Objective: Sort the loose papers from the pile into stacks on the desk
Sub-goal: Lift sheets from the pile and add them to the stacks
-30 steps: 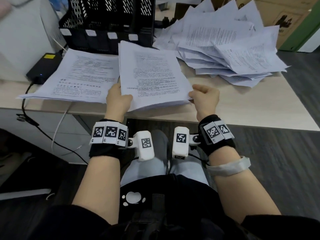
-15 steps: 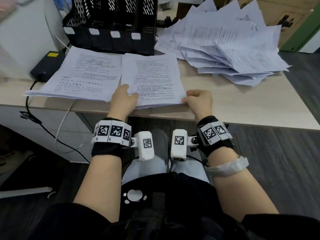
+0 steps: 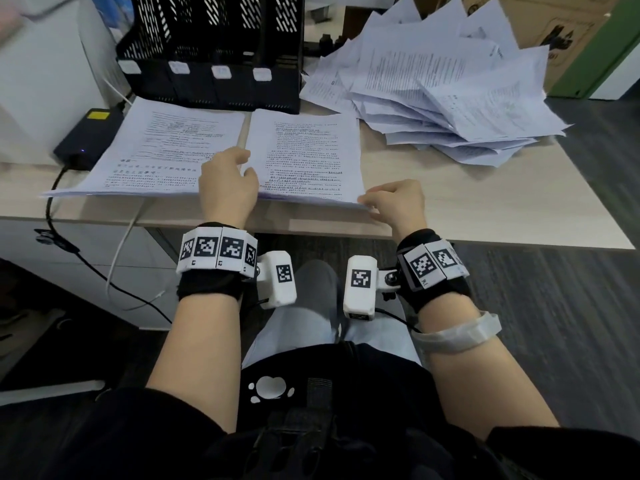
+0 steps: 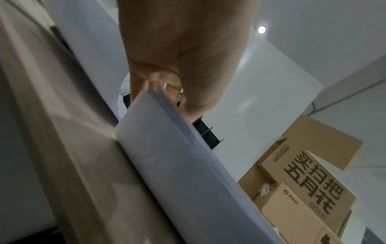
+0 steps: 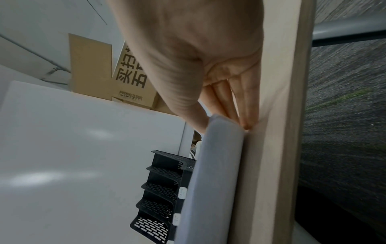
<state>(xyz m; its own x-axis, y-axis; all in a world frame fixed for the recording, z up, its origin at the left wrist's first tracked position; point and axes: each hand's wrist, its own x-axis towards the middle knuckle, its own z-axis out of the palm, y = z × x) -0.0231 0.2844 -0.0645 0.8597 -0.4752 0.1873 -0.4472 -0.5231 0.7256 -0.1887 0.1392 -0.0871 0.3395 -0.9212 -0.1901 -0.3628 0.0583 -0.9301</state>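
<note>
**Both hands on the near stack**

The left hand (image 3: 228,183) and right hand (image 3: 394,202) each pinch a near corner of the stack (image 3: 304,157) lying on the counter (image 3: 485,202). The right wrist view alone shows fingers (image 5: 234,99) wedged under the stack. The loose pile (image 3: 443,91) sits beyond the right hand. Cardboard boxes (image 4: 303,173) stand behind.

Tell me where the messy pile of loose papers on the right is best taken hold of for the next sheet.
Probably the top sheet's near right corner, coming from the front right. The loose pile is fanned, with that corner sticking out over the desk, so a thumb and fingers can pinch it alone. Both hands are busy on the right stack.
</note>
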